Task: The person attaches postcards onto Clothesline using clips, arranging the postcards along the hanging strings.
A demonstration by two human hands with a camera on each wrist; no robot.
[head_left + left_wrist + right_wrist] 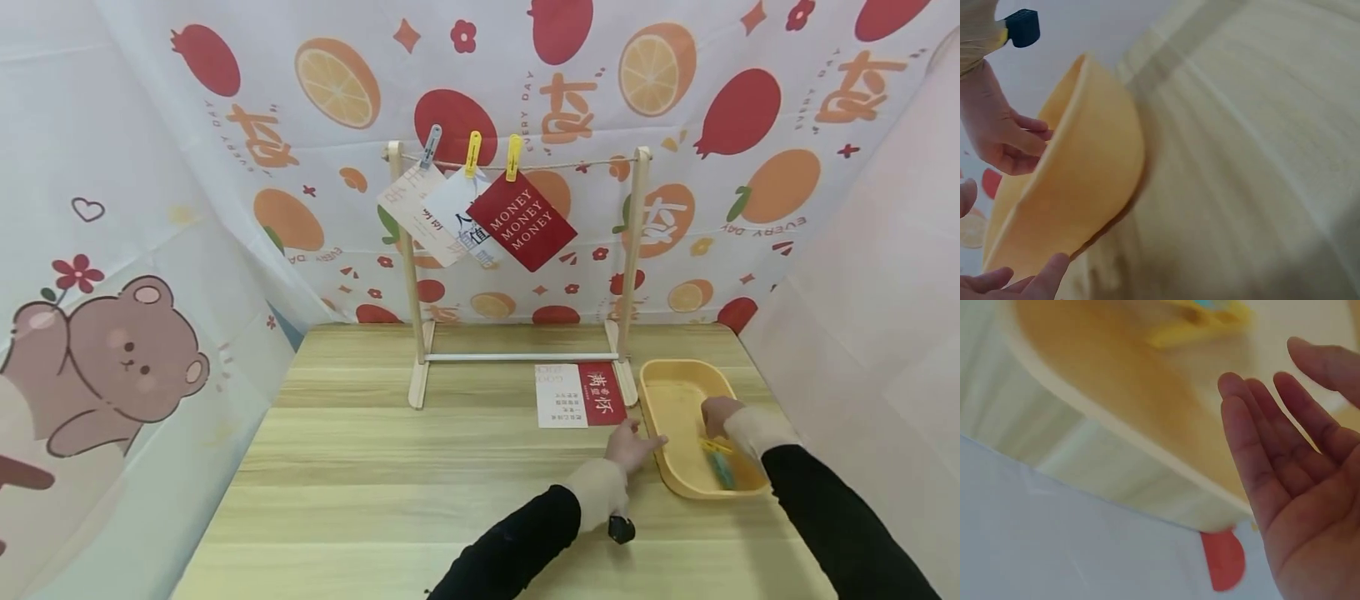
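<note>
Over the yellow plastic tray (678, 400), my right hand (722, 414) reaches in with nothing between its fingers; the right wrist view shows the palm and loosely bent fingers (1244, 450). Beneath it in the tray lie a yellow clothespin (715, 447) and a blue-green clothespin (722, 472). My left hand (632, 446) is at the tray's left side, its fingers extended against the outer wall, as the left wrist view shows. Just beyond that hand, a red and white card (561, 398) lies flat on the table.
A wooden rack (414, 283) stands at the back of the table. From its string hang a cream card (412, 204), a white card (450, 196) and a red card (522, 221), held by a grey clothespin (431, 147) and two yellow ones. Printed cloth surrounds the table.
</note>
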